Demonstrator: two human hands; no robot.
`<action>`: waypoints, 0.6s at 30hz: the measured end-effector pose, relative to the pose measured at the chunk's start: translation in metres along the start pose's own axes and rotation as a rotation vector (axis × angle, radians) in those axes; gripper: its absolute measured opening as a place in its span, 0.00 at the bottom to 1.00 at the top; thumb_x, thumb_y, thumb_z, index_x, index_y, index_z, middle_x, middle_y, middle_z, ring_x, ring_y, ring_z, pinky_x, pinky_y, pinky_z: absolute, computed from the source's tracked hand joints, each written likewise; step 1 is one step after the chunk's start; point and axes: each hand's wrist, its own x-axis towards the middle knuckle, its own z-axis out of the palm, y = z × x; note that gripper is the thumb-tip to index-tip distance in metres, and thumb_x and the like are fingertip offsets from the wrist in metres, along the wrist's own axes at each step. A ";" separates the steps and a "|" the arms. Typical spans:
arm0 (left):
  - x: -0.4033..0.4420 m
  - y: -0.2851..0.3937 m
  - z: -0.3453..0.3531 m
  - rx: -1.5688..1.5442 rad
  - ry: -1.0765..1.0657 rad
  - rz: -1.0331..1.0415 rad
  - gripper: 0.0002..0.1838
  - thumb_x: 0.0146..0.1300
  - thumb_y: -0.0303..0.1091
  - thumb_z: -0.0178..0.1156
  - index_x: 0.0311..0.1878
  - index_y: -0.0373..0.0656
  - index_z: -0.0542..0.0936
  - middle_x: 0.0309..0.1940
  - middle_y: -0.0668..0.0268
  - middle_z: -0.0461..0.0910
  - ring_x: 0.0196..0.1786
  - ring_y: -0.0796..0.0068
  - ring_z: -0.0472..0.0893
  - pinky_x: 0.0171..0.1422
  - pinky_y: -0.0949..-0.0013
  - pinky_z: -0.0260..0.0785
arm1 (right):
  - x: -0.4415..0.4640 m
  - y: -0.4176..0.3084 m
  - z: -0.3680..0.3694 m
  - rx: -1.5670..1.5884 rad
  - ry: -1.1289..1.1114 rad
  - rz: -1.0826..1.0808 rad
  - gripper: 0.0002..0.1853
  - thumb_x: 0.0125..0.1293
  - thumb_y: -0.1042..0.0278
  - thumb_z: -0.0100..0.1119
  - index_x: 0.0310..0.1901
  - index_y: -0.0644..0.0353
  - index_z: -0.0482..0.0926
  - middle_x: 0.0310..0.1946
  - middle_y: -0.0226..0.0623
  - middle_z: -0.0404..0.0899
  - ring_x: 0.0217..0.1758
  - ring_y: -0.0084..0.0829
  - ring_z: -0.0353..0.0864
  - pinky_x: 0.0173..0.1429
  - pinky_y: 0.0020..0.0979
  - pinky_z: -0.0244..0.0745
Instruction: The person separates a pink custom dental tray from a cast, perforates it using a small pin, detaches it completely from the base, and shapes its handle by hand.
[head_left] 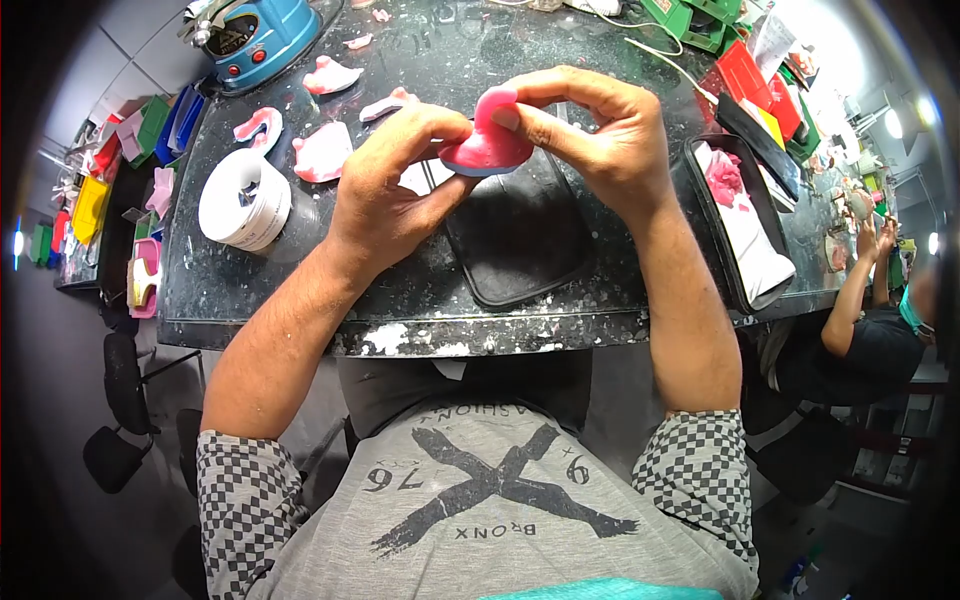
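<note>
A pink moulded piece on a bluish-white base (484,152) is held up over the bench. My left hand (392,178) grips its left side, thumb below and fingers above. With thumb and forefinger, my right hand (600,135) pinches the raised pink flap at the top of the piece. Beneath the hands lies a black tray (525,240) on the dark, speckled bench. Left of my left hand are a pink-and-white cast (323,153) and a white tub (244,201).
More pink-and-white pieces (330,76) lie at the back left, near a blue machine (262,42). On the right stands a black case (740,220) holding white and pink material. A co-worker (865,320) sits at the far right.
</note>
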 end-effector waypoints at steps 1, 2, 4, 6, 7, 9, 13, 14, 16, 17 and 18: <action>0.000 0.000 0.000 -0.004 0.000 -0.006 0.22 0.49 0.10 0.64 0.50 0.34 0.79 0.46 0.62 0.80 0.50 0.71 0.83 0.58 0.69 0.80 | 0.000 0.000 0.000 0.005 0.001 0.014 0.10 0.63 0.70 0.71 0.45 0.62 0.89 0.39 0.36 0.90 0.44 0.25 0.88 0.53 0.27 0.82; 0.000 0.000 0.000 -0.008 0.000 -0.013 0.22 0.49 0.10 0.64 0.50 0.34 0.79 0.46 0.62 0.81 0.50 0.71 0.83 0.59 0.69 0.80 | 0.000 0.000 0.000 0.011 0.001 0.029 0.10 0.62 0.70 0.71 0.45 0.62 0.89 0.39 0.36 0.90 0.44 0.25 0.88 0.53 0.27 0.82; 0.000 0.000 0.001 -0.011 -0.002 -0.014 0.22 0.49 0.10 0.64 0.50 0.33 0.79 0.46 0.62 0.81 0.50 0.71 0.83 0.59 0.69 0.80 | 0.000 0.000 0.000 0.008 0.000 0.031 0.10 0.62 0.70 0.71 0.45 0.62 0.89 0.39 0.36 0.90 0.44 0.24 0.88 0.53 0.27 0.81; 0.000 0.000 0.000 -0.012 -0.002 -0.016 0.22 0.50 0.10 0.64 0.50 0.33 0.79 0.46 0.62 0.81 0.51 0.71 0.83 0.59 0.68 0.80 | 0.000 0.001 -0.001 0.005 -0.003 0.031 0.10 0.62 0.70 0.71 0.45 0.62 0.89 0.39 0.36 0.90 0.44 0.24 0.88 0.53 0.27 0.81; 0.000 0.001 0.000 0.003 -0.004 -0.014 0.21 0.50 0.10 0.64 0.50 0.33 0.79 0.46 0.62 0.81 0.51 0.70 0.83 0.60 0.68 0.80 | -0.001 0.002 -0.001 -0.003 -0.004 0.027 0.11 0.62 0.70 0.71 0.45 0.62 0.89 0.40 0.36 0.90 0.44 0.24 0.88 0.53 0.27 0.81; 0.001 0.002 0.001 0.019 -0.005 -0.011 0.21 0.50 0.10 0.64 0.50 0.33 0.79 0.47 0.61 0.81 0.51 0.70 0.83 0.60 0.68 0.80 | 0.000 0.000 -0.001 -0.012 -0.004 0.023 0.11 0.62 0.69 0.71 0.45 0.62 0.89 0.40 0.36 0.90 0.45 0.24 0.88 0.53 0.27 0.81; 0.000 0.003 0.002 0.026 0.051 -0.056 0.20 0.51 0.13 0.66 0.49 0.34 0.79 0.46 0.61 0.82 0.50 0.70 0.85 0.60 0.68 0.79 | 0.003 -0.008 -0.001 0.052 0.042 0.105 0.12 0.64 0.67 0.71 0.47 0.62 0.88 0.41 0.36 0.89 0.46 0.24 0.87 0.53 0.27 0.81; 0.000 0.003 0.002 0.067 0.066 -0.076 0.19 0.52 0.14 0.67 0.48 0.36 0.80 0.45 0.62 0.82 0.49 0.70 0.85 0.63 0.67 0.77 | 0.003 -0.007 -0.001 0.107 0.069 0.106 0.13 0.65 0.66 0.71 0.48 0.62 0.88 0.41 0.36 0.89 0.46 0.24 0.87 0.54 0.27 0.81; 0.000 0.001 -0.001 0.120 0.055 -0.082 0.19 0.52 0.16 0.68 0.48 0.38 0.80 0.45 0.62 0.83 0.49 0.69 0.86 0.67 0.65 0.74 | 0.003 -0.004 -0.002 0.150 0.075 0.141 0.13 0.65 0.65 0.70 0.48 0.62 0.87 0.42 0.36 0.89 0.46 0.24 0.86 0.54 0.26 0.80; -0.001 0.000 -0.002 0.173 0.043 -0.088 0.18 0.53 0.18 0.69 0.48 0.40 0.80 0.44 0.63 0.83 0.48 0.68 0.86 0.71 0.64 0.70 | 0.003 -0.003 -0.002 0.138 0.087 0.150 0.13 0.66 0.66 0.70 0.48 0.62 0.87 0.42 0.36 0.89 0.47 0.24 0.86 0.54 0.26 0.80; 0.000 -0.001 -0.001 0.199 0.049 -0.105 0.18 0.53 0.19 0.69 0.49 0.42 0.81 0.46 0.62 0.84 0.49 0.66 0.87 0.74 0.62 0.66 | 0.003 -0.002 -0.002 0.126 0.100 0.158 0.12 0.66 0.66 0.70 0.48 0.61 0.87 0.42 0.36 0.89 0.47 0.24 0.86 0.54 0.26 0.80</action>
